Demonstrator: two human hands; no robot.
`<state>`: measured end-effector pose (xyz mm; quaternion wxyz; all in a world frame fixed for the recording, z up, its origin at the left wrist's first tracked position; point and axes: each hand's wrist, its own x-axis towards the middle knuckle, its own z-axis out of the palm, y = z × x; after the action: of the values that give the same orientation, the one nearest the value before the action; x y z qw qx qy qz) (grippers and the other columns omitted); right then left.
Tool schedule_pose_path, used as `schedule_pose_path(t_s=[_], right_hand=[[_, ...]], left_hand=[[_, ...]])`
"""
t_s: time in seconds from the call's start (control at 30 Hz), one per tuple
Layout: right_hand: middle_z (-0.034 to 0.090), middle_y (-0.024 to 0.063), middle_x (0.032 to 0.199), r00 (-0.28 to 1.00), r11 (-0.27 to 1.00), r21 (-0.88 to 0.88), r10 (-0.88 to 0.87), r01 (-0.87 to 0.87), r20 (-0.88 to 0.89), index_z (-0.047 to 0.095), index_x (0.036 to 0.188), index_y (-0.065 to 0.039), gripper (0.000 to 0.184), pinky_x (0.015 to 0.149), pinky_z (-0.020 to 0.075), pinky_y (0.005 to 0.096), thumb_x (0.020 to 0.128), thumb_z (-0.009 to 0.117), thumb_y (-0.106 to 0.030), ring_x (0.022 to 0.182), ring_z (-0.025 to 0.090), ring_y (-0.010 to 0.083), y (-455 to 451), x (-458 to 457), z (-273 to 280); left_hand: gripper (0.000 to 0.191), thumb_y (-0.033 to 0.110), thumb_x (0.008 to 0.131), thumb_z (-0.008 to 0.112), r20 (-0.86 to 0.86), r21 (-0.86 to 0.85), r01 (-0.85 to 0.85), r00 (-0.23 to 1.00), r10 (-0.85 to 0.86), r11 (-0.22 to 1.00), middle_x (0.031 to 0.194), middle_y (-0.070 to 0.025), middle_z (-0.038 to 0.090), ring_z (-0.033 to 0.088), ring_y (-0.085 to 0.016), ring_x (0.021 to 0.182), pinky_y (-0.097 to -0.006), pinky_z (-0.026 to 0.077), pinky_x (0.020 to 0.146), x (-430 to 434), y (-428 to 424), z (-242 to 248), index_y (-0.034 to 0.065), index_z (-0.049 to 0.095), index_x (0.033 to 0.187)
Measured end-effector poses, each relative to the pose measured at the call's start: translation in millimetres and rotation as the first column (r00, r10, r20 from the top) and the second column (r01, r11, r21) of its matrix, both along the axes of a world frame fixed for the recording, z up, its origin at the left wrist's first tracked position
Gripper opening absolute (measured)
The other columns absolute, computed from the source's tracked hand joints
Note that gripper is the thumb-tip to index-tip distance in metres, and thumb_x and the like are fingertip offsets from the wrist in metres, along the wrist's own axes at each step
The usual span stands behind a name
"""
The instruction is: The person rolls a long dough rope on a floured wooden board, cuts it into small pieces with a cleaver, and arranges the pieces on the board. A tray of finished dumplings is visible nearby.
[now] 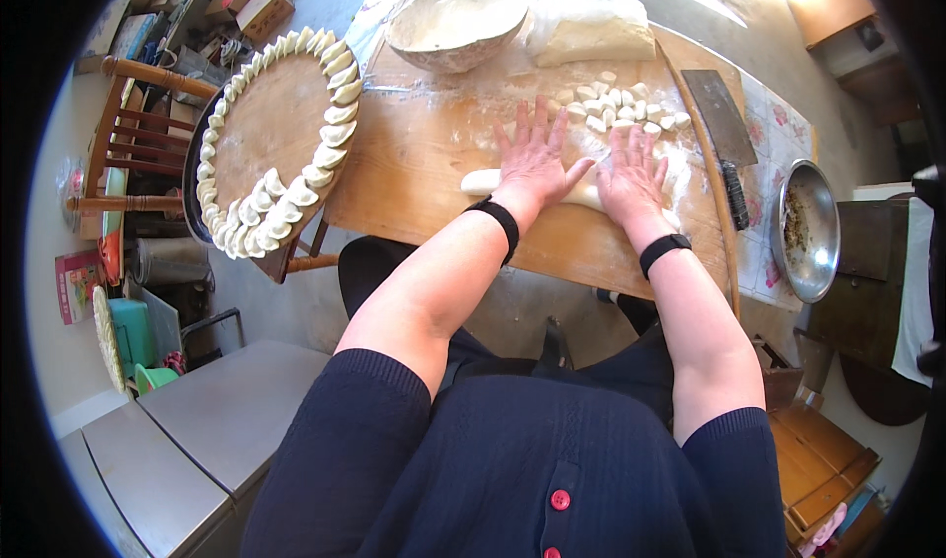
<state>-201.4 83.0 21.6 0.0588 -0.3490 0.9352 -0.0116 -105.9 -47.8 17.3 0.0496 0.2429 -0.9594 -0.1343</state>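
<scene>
Both my hands lie flat on a roll of white dough on the floured wooden board. My left hand, fingers spread, covers the roll's middle; its left end sticks out. Further right, my right hand presses on it with fingers slightly apart. Just beyond the fingertips lie several cut dough pieces. A large dough block, partly under clear plastic, and a flour-dusted bowl stand at the board's far side. To the left, filled dumplings ring a round board, more of them clustered near its front.
A long wooden rolling pin lies along the board's right side. Beyond it are a cleaver with a wrapped handle and a metal bowl with filling remnants, on a flowered cloth. A wooden chair stands far left.
</scene>
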Motion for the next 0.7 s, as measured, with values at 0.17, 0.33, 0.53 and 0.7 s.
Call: schedule_pose_path(t_s=[0.17,0.33,0.53,0.7], right_hand=[[0.027,0.0076,0.160,0.956,0.954,0.072,0.287,-0.291,0.058,0.037,0.149,-0.019,0.050,0.119,0.0121,0.0573,0.101,0.040,-0.033,0.149,0.016,0.0331,39.9,35.6,-5.0],[0.034,0.0085,0.155,0.913,0.921,-0.114,0.386,-0.373,0.134,0.039,0.147,-0.015,0.059,0.116,0.0213,0.0543,0.092,0.056,-0.030,0.145,0.027,0.0293,117.4,105.6,4.9],[0.016,0.0135,0.162,0.935,0.965,0.057,0.231,-0.255,0.269,0.021,0.155,-0.010,0.074,0.121,0.0088,0.0499,0.097,0.043,-0.051,0.151,0.011,0.0307,74.3,39.7,15.1],[0.011,0.0152,0.163,0.996,0.997,0.010,0.082,-0.082,0.044,0.025,0.155,-0.014,0.070,0.120,0.0038,0.0519,0.098,0.041,-0.052,0.151,0.004,0.0329,37.1,-11.1,3.8]], left_hand=[[0.067,0.053,0.090,0.053,-0.013,-0.010,0.215,0.977,-0.215,0.977,0.158,-0.0158,0.028,0.020,-0.042,0.145,-0.0675,0.014,0.111,50.7,14.7,-8.4,0.0229,0.040,0.149],[0.066,0.054,0.086,0.060,-0.008,-0.152,0.375,0.925,-0.381,0.914,0.153,-0.0123,0.036,0.031,-0.040,0.140,-0.0695,0.022,0.106,144.6,40.1,-6.2,0.0280,0.045,0.145],[0.080,0.064,0.090,0.049,0.143,-0.056,0.115,0.984,-0.106,0.992,0.159,-0.0168,0.024,0.021,-0.040,0.146,-0.0681,0.011,0.112,82.8,-3.9,-7.9,0.0195,0.030,0.154],[0.081,0.064,0.091,0.045,-0.037,-0.091,-0.011,0.999,0.008,0.996,0.159,-0.0225,0.023,0.016,-0.041,0.148,-0.0633,0.011,0.115,37.7,-44.8,-8.4,0.0181,0.025,0.155]])
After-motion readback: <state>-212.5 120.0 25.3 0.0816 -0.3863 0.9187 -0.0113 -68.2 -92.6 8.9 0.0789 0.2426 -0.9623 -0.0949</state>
